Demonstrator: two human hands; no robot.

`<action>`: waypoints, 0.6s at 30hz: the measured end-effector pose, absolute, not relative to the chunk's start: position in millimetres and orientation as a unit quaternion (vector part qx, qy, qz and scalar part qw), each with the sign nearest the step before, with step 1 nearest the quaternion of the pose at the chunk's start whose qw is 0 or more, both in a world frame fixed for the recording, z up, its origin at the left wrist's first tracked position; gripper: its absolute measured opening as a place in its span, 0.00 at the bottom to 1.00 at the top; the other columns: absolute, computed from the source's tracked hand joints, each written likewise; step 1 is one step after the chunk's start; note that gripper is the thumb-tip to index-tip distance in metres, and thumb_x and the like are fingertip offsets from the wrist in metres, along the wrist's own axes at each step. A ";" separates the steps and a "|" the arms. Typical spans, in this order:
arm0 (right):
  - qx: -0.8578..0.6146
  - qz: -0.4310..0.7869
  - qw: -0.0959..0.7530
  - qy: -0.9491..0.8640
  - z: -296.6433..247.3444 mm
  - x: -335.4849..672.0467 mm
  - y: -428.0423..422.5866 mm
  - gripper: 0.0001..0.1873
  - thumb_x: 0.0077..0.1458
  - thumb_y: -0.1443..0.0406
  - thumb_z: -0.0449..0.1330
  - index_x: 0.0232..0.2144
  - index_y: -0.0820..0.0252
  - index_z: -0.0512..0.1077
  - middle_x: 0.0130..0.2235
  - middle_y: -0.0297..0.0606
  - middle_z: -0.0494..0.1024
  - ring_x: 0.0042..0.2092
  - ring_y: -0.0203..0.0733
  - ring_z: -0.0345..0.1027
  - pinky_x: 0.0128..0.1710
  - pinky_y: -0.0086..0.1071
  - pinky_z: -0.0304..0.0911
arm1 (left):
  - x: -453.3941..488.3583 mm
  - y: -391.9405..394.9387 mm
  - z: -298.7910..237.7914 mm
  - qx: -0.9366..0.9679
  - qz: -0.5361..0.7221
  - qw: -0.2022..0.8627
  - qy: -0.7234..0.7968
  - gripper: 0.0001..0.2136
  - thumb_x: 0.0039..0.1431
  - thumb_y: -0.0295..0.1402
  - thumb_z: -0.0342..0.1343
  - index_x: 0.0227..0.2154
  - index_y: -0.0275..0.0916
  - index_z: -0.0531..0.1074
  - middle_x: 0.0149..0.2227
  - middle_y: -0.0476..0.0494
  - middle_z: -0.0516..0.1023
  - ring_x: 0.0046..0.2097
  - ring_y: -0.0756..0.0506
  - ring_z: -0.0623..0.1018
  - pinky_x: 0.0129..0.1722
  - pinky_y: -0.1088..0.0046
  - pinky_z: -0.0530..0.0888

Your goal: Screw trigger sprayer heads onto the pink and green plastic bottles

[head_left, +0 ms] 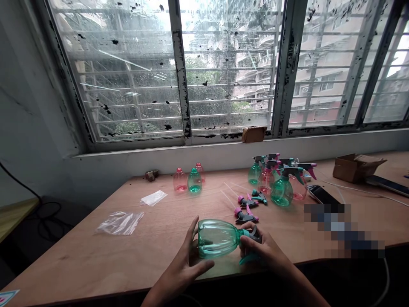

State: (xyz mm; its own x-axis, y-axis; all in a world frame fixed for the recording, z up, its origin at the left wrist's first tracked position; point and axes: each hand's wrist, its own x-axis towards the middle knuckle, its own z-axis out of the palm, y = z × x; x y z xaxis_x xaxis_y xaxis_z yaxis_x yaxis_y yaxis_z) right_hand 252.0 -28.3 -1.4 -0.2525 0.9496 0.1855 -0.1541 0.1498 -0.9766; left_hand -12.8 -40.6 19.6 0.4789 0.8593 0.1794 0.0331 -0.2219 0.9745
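Right hand (265,249) grips a sideways green bottle (219,238) by its neck, left hand (183,266) spread at its base

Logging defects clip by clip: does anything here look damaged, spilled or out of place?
Yes: dark patches mottle the window frame and specks dot the panes, which looks worn or dirty. No spill shows on the table, and the held green bottle shows no obvious damage.

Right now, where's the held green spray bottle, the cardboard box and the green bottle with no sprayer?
Held green spray bottle (219,238): head view, on its body.
Cardboard box (345,169): head view, on its side.
Sprayerless green bottle (194,182): head view, on its body.
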 end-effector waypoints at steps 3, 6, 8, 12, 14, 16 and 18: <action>-0.349 0.548 0.496 -0.576 -2.1 252.2 -27.8 0.24 0.49 0.48 0.66 0.37 0.58 0.66 0.25 0.33 0.78 0.27 0.44 0.74 0.28 0.34 0.65 | -13.2 -40.4 21.1 0.672 0.397 0.513 0.358 0.40 0.59 0.45 0.59 0.67 0.48 0.41 0.68 0.38 0.54 0.67 0.33 0.57 0.65 0.51 0.56; -0.348 0.548 0.498 -0.575 -3.8 252.8 -25.9 0.24 0.49 0.48 0.66 0.38 0.58 0.66 0.25 0.33 0.78 0.27 0.44 0.74 0.28 0.33 0.65 | -13.7 -39.8 21.7 0.684 0.383 0.507 0.359 0.38 0.60 0.43 0.58 0.67 0.48 0.44 0.66 0.39 0.59 0.67 0.34 0.57 0.66 0.51 0.55; -0.344 0.549 0.506 -0.570 -4.5 253.0 -25.0 0.24 0.49 0.48 0.66 0.38 0.58 0.65 0.25 0.33 0.78 0.27 0.43 0.74 0.28 0.33 0.65 | -13.9 -39.6 20.7 0.692 0.380 0.510 0.341 0.41 0.59 0.40 0.61 0.67 0.51 0.40 0.66 0.40 0.59 0.66 0.35 0.60 0.65 0.53 0.58; -0.342 0.548 0.510 -0.568 -3.5 252.5 -26.3 0.24 0.49 0.48 0.66 0.37 0.58 0.66 0.24 0.31 0.77 0.27 0.43 0.74 0.28 0.33 0.65 | -12.9 -41.3 21.5 0.691 0.382 0.518 0.329 0.43 0.58 0.37 0.62 0.67 0.55 0.36 0.67 0.41 0.55 0.65 0.37 0.63 0.64 0.55 0.59; -0.345 0.547 0.505 -0.572 -2.3 252.2 -27.6 0.24 0.49 0.47 0.66 0.37 0.58 0.66 0.24 0.32 0.77 0.27 0.44 0.74 0.28 0.34 0.66 | -11.8 -43.0 24.7 0.676 0.390 0.524 0.341 0.44 0.57 0.40 0.62 0.67 0.53 0.37 0.67 0.40 0.55 0.65 0.35 0.61 0.64 0.53 0.59; -0.346 0.546 0.498 -0.578 -1.7 252.3 -28.2 0.24 0.49 0.47 0.66 0.37 0.58 0.66 0.25 0.33 0.78 0.27 0.44 0.74 0.29 0.34 0.66 | -10.7 -44.1 27.8 0.665 0.397 0.523 0.355 0.41 0.58 0.44 0.60 0.67 0.49 0.41 0.67 0.38 0.57 0.66 0.33 0.58 0.64 0.51 0.59; -0.346 0.545 0.495 -0.581 -2.0 252.7 -28.0 0.24 0.49 0.48 0.66 0.37 0.58 0.66 0.25 0.33 0.78 0.28 0.44 0.74 0.29 0.34 0.66 | -10.0 -43.7 28.6 0.665 0.396 0.520 0.362 0.38 0.59 0.44 0.59 0.67 0.47 0.45 0.67 0.38 0.57 0.66 0.33 0.58 0.64 0.52 0.59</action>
State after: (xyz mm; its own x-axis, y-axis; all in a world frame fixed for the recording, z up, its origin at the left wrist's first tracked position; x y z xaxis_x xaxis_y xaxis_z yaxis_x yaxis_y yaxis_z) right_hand 252.7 -28.0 -2.0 -0.2698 0.9424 0.1976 -0.1371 0.1656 -0.9766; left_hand -10.0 -43.7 28.6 0.4240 0.8931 0.1504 0.0701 -0.1979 0.9777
